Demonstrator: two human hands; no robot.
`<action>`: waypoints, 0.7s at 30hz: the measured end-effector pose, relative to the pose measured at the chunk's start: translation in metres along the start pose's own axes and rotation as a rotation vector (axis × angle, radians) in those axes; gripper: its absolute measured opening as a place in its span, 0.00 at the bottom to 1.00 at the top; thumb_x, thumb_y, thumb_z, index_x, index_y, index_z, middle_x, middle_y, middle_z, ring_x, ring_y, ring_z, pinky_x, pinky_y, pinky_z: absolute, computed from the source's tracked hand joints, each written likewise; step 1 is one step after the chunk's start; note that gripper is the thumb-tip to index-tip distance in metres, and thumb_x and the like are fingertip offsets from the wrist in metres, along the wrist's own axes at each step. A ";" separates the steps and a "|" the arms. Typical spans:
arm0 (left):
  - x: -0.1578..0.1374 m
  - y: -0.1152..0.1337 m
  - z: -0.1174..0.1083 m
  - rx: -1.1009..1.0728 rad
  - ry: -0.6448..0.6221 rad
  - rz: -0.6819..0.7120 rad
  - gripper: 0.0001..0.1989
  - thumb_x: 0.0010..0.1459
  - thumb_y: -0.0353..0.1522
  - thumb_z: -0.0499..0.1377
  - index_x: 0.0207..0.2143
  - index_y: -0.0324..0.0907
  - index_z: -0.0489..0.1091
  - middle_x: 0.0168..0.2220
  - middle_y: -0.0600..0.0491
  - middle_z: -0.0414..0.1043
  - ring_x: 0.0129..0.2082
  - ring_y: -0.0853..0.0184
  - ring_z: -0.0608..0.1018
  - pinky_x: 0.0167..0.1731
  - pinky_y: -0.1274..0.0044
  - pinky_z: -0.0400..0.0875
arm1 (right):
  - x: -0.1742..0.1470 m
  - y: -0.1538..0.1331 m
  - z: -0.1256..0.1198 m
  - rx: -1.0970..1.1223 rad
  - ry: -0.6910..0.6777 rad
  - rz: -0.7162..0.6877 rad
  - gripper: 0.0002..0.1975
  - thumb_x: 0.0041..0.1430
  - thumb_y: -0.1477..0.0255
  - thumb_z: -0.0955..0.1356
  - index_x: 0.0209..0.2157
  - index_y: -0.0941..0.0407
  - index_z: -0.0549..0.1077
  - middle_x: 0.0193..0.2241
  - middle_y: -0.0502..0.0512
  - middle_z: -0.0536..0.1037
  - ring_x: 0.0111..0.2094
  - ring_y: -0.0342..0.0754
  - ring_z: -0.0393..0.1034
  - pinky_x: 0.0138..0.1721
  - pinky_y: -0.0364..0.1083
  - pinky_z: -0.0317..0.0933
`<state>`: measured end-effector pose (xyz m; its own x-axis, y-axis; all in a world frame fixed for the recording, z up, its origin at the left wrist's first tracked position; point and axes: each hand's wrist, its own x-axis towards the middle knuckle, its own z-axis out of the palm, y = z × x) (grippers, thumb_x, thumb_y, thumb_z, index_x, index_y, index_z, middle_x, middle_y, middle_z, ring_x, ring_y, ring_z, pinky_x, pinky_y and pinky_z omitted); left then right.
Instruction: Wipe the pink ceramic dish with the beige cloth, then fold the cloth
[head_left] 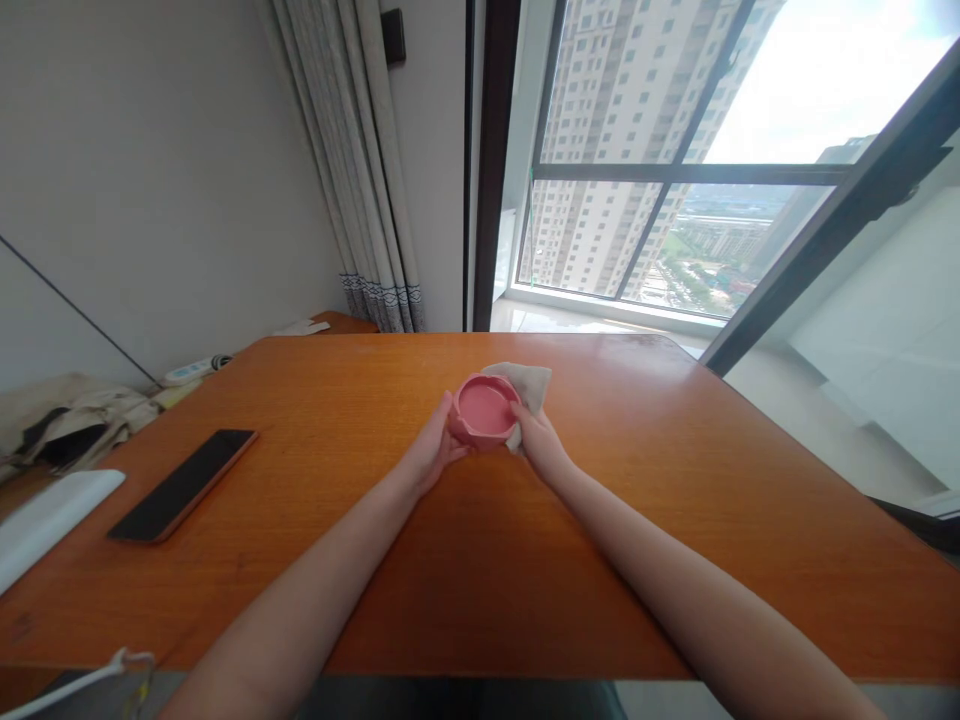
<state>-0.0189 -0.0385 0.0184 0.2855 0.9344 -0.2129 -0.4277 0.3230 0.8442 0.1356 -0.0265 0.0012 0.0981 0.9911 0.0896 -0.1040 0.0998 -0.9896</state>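
A shallow pink round dish (486, 407) with a raised, uneven rim is held up above the wooden table, tilted so its inside faces me. My left hand (437, 445) grips the dish's left side, fingers curled under it. On the right side, my right hand (536, 432) holds a pale grey-white cloth (529, 384) against the dish, thumb at the rim. Part of the cloth sticks out behind the dish, and a bit hangs below the right fingers. Most of the right fingers are hidden behind the dish and cloth.
The wooden table (315, 580) spreads beneath both arms. A dark-faced phone-like slab (184, 485) lies on the left, near a white object (52, 520). Beyond are bundled fabric (79, 410) and a white power strip (189, 372). A curtain (360, 170) and large window stand behind.
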 end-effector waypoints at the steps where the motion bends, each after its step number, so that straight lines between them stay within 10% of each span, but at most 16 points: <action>1: 0.000 0.002 -0.002 0.039 -0.010 -0.038 0.28 0.52 0.51 0.55 0.49 0.44 0.65 0.47 0.46 0.72 0.45 0.58 0.75 0.38 0.70 0.73 | 0.005 -0.002 -0.006 0.011 -0.026 0.018 0.24 0.49 0.58 0.68 0.46 0.56 0.71 0.38 0.53 0.78 0.43 0.52 0.71 0.44 0.49 0.66; 5: 0.002 0.002 -0.006 0.041 0.043 -0.043 0.26 0.50 0.45 0.61 0.49 0.45 0.64 0.48 0.45 0.71 0.43 0.58 0.76 0.34 0.69 0.74 | 0.007 -0.006 -0.008 0.028 -0.167 0.117 0.22 0.51 0.57 0.68 0.44 0.56 0.73 0.44 0.54 0.77 0.47 0.52 0.70 0.49 0.49 0.63; 11: 0.003 -0.008 0.002 -0.112 0.123 0.190 0.22 0.51 0.41 0.61 0.47 0.45 0.62 0.46 0.49 0.70 0.42 0.65 0.75 0.41 0.70 0.73 | -0.015 0.000 0.017 0.023 0.009 0.085 0.29 0.54 0.54 0.64 0.54 0.55 0.65 0.44 0.54 0.76 0.46 0.50 0.70 0.44 0.46 0.67; 21: 0.007 -0.001 -0.009 0.180 0.153 0.031 0.31 0.49 0.42 0.62 0.55 0.48 0.59 0.53 0.47 0.66 0.46 0.59 0.73 0.33 0.75 0.73 | 0.007 0.000 -0.004 0.090 -0.144 0.200 0.22 0.51 0.56 0.67 0.44 0.55 0.74 0.45 0.53 0.77 0.51 0.54 0.67 0.53 0.50 0.61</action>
<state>-0.0243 -0.0312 0.0116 0.1353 0.9597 -0.2463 -0.2706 0.2749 0.9226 0.1398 -0.0204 0.0013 -0.0740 0.9936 -0.0850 -0.1953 -0.0980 -0.9758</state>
